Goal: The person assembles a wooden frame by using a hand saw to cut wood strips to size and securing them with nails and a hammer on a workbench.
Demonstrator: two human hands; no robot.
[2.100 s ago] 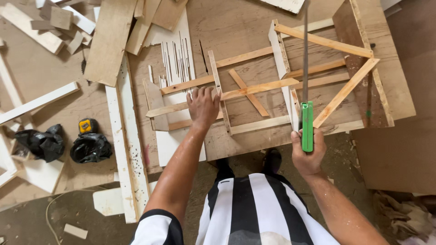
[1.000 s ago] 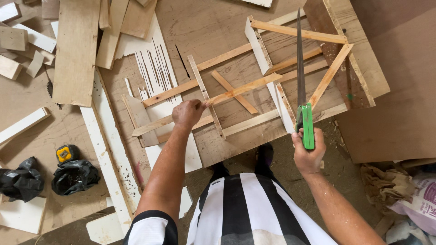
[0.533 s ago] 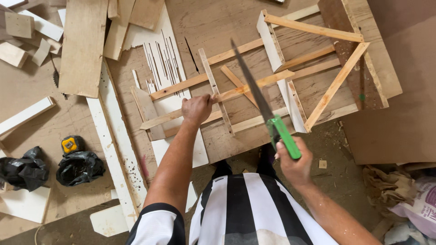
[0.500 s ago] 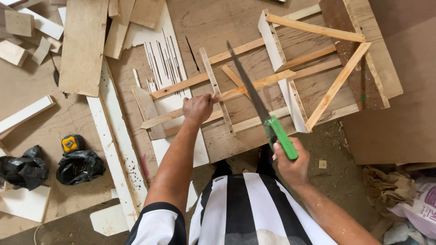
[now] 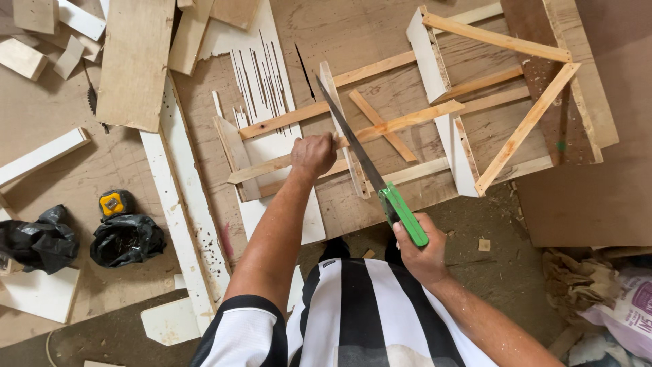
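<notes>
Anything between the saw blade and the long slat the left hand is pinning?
Nothing visible. The green-handled handsaw in the right hand lies with its blade across the long pale wooden slat, just beside the left hand pressing on it.

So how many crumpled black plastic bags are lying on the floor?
2. One crumpled black plastic bag lies just below the yellow tape measure; the other black bag sits at the picture's left edge, partly cut off. More could be hidden beyond the frame.

A plywood sheet (image 5: 380,41) on the floor carries a slatted wooden frame (image 5: 435,129). Left of the frame lie white boards (image 5: 180,197), a yellow tape measure (image 5: 113,202) and two black bags (image 5: 127,239).
</notes>
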